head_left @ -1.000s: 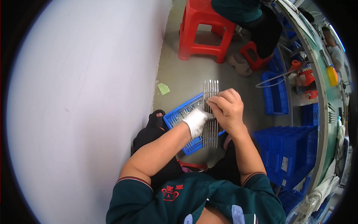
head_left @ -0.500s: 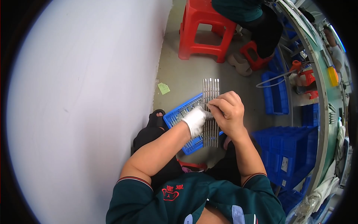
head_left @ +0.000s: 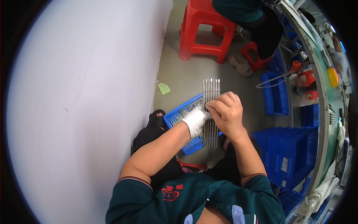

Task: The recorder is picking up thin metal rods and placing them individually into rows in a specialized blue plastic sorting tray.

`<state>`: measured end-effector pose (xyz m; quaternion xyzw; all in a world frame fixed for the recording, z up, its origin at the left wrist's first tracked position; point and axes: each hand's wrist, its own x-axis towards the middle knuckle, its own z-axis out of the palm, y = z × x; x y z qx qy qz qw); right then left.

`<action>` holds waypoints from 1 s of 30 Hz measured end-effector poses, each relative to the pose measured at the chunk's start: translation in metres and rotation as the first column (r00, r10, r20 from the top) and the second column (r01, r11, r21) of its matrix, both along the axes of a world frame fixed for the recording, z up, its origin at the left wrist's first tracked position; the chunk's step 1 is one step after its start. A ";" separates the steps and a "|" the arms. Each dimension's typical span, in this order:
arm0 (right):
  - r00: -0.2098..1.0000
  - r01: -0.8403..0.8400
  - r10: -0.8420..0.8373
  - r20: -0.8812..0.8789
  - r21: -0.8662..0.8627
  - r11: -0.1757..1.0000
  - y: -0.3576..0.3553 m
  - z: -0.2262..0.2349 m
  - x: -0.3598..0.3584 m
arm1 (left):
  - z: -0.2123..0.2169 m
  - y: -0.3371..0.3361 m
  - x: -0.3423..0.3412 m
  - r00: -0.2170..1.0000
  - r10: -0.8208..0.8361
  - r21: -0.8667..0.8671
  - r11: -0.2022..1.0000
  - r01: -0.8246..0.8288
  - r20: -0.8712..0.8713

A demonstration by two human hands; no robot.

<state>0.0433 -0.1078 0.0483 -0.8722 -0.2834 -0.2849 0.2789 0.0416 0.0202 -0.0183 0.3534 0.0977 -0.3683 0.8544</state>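
I am looking down at a flat row of thin metal rods (head_left: pixel 210 112) that is standing upright in front of me, pinched between both hands at about its middle, so the rod ends are sticking out above the knuckles and below the palms. The left hand (head_left: pixel 195 121), wearing a white glove, is closing its fingers around the left edge of the rods. The right hand (head_left: pixel 226 112), bare, is curling over the right edge with fingers folded tight against the metal, touching the gloved fingertips. Both forearms are rising from the lower edge and converging over my lap, elbows bent.

The rods are looking silver-grey, straight and parallel, packed side by side like a comb. Just behind and under them, a shallow blue tray (head_left: pixel 178 114) is resting tilted on my knees, with more rods lying in it. A red plastic stool (head_left: pixel 203 30) is standing well apart on the floor, and stacked blue bins (head_left: pixel 289 149) are sitting to my right.
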 end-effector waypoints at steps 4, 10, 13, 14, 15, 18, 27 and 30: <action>0.999 -0.012 0.013 -0.046 0.016 1.000 0.002 -0.006 0.003 | 0.001 -0.001 0.000 0.999 0.033 0.014 0.999 -0.033 0.007; 0.993 0.048 -0.029 -0.112 0.168 0.985 -0.007 -0.003 0.003 | 0.018 0.003 0.002 0.999 0.020 0.027 0.999 -0.019 -0.047; 0.992 0.036 -0.015 -0.123 0.164 0.986 -0.005 -0.006 0.005 | 0.010 0.002 0.001 0.998 0.059 0.012 0.998 -0.059 -0.026; 0.992 0.036 -0.015 -0.124 0.165 0.986 -0.005 -0.006 0.005 | 0.008 0.003 0.002 0.999 0.048 0.026 0.999 -0.047 -0.021; 0.993 0.038 -0.020 -0.117 0.154 0.987 -0.005 -0.006 0.005 | 0.009 0.003 0.002 0.999 0.035 0.039 0.999 -0.034 -0.016; 0.996 0.040 -0.029 -0.089 0.128 0.991 -0.005 -0.004 0.003 | 0.014 0.001 0.001 0.999 0.049 0.020 0.999 -0.049 -0.022; 1.000 0.026 -0.025 -0.012 0.053 0.998 -0.003 -0.003 0.002 | 0.007 0.001 0.001 0.998 0.063 0.032 0.997 -0.064 0.008; 1.000 0.025 -0.025 0.001 0.036 0.999 -0.002 -0.003 0.001 | 0.006 0.001 0.001 0.998 0.069 0.046 0.997 -0.069 -0.005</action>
